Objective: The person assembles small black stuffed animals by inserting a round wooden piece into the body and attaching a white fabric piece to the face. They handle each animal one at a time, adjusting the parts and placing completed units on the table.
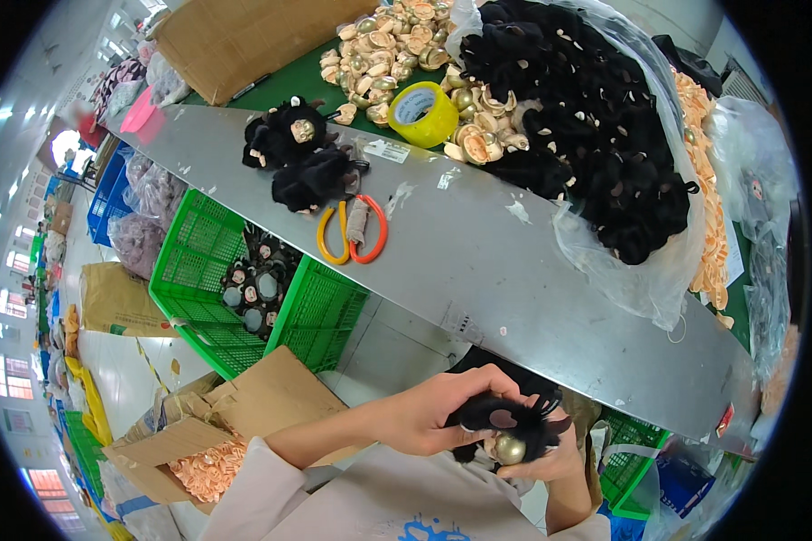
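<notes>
Close to my body, both hands hold a black plush toy (479, 414) with a small pinkish ear patch. My left hand (430, 412) is closed on its left side, the thumb along its lower edge. My right hand (558, 462) wraps its right side from below, fingers bent. A shiny gold rounded shell (509, 450) shows between the hands, against the black fur; how it is fixed there I cannot make out. On the metal table edge (478, 270) ahead lie scissors (355, 232) with orange and yellow handles, beside finished-looking black plush toys (314, 177) with a doll face.
A plastic bag of black plush pieces (595, 126) stands far right, near a heap of peach and gold face shells (388, 54) and yellow tape (422, 114). Left below are a green crate (198, 261) holding toys and a carton (271, 397) with peach pieces.
</notes>
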Demonstrator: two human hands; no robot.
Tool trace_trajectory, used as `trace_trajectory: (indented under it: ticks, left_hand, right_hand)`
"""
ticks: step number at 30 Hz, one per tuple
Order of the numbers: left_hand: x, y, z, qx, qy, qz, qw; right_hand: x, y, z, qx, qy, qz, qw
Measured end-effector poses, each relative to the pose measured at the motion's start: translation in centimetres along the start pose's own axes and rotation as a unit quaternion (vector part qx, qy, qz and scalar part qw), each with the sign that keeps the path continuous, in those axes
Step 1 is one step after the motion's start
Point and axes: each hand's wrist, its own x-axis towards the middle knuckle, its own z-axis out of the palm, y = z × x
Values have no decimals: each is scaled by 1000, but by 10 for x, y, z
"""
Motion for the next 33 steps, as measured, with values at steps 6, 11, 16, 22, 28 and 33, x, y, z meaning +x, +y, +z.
trace_trajectory:
  ticks: [6,11,16,22,28,33]
  left_hand:
    - [3,15,-2,152,35,25,987]
    - [0,1,8,29,73,10,997]
    - [1,-2,11,57,68,110,990]
    - [-1,-4,21,37,97,150,983]
    - [6,4,7,31,27,123,992]
    - [12,7,0,78,-25,134,988]
  right_hand:
    - [9,-8,-11,-147,-36,-2,988]
    - [8,-5,-4,-137,13,-15,990]
    - [7,8,-1,-153,13,-105,982]
    - [15,-5,6,-254,25,-246,935]
    - [12,1,19,-258,54,-359,895]
    - [-8,8,13,-222,-15,-263,939]
